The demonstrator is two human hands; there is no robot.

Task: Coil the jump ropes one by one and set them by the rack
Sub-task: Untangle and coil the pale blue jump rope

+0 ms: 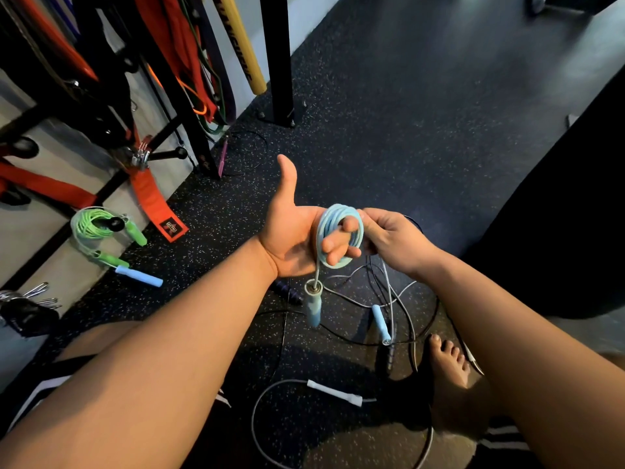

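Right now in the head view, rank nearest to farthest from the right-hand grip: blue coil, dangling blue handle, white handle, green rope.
1. blue coil, touching the right-hand grip.
2. dangling blue handle, just below and to the left.
3. white handle, well below, lower centre.
4. green rope, far left.

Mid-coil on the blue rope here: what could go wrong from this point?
The blue coil sits round fingers of the left hand; sliding them out may let loops spring loose. The uncoiled tail runs from the right hand down into the loose ropes on the floor and may snag. The hanging handle could swing and tug the coil.
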